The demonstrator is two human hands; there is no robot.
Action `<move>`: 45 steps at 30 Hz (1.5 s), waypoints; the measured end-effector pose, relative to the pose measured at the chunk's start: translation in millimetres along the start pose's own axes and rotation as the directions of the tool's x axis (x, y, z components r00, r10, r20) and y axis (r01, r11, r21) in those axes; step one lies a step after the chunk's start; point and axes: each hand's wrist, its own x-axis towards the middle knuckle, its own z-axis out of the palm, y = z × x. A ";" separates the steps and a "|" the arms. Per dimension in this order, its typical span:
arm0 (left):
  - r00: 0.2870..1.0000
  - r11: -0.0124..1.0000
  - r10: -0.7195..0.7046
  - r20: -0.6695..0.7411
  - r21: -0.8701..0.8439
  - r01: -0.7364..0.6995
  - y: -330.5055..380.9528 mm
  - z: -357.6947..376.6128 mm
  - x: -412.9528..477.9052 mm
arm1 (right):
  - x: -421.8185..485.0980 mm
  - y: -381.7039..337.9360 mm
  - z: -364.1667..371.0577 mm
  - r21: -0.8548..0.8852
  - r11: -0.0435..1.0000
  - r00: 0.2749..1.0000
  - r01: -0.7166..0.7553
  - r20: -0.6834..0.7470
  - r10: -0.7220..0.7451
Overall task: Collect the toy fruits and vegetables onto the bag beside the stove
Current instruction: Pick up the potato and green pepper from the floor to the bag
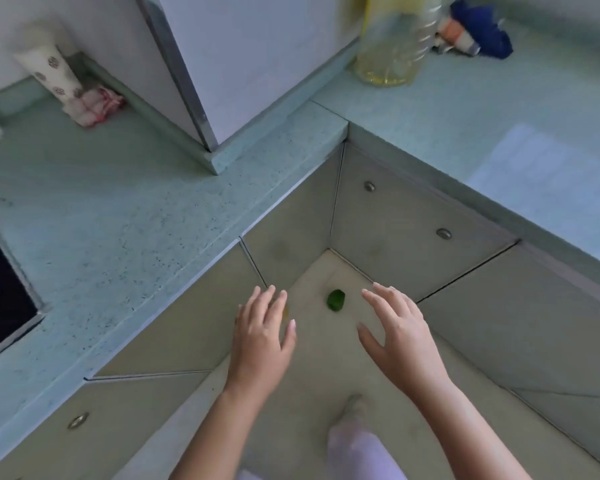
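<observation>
Showing the left hand [261,336] and right hand [400,332], fingers spread and empty, above a green toy [335,300] on the floor [312,362] corner; cramped cabinets may cause a fumbled pickup.

Head camera, one wide-angle view.
Faces steeply down at the inner corner of the countertop [118,220]; floor [323,348] well below; left hand [260,337] and right hand [402,337] close under the lens.
</observation>
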 end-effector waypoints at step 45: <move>0.913 0.941 -0.282 0.293 0.272 0.203 -370.6 596.5 39.2 | 161.9 414.0 593.3 0.041 0.978 0.780 0.206 0.596 -0.190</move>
